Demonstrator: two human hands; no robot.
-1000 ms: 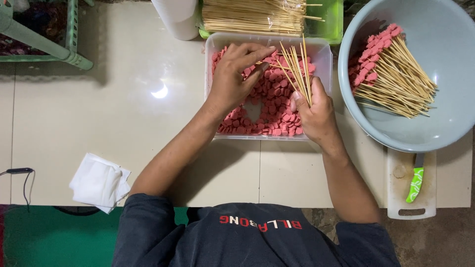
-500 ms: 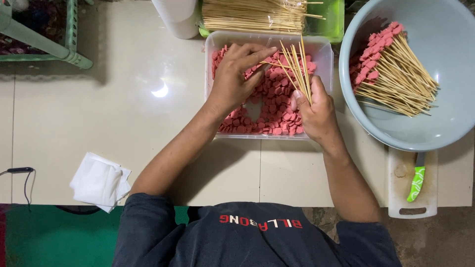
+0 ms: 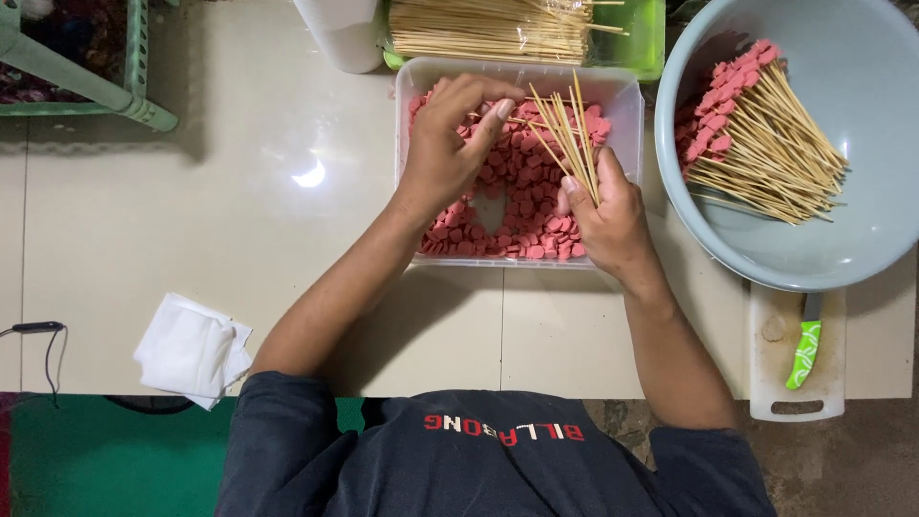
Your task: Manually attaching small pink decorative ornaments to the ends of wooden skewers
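Note:
A clear plastic tub (image 3: 627, 105) holds several pink sausage slices (image 3: 522, 206). My left hand (image 3: 445, 144) hovers over the slices with its fingertips pinched on one slice at the tip of a skewer. My right hand (image 3: 603, 215) rests at the tub's right side and grips a fan of thin bamboo skewers (image 3: 565, 134) that point away from me.
A grey-blue bowl (image 3: 842, 258) at the right holds finished skewers (image 3: 756, 134) with pink slices. A green tray with bundled bamboo sticks (image 3: 488, 29) lies behind the tub. A white cutting board (image 3: 771, 383) carries a green-handled knife (image 3: 804, 349). A white cloth (image 3: 191, 349) lies at the left.
My left hand's fingers have shifted slightly over the slices. My right hand and its skewers have stayed in place.

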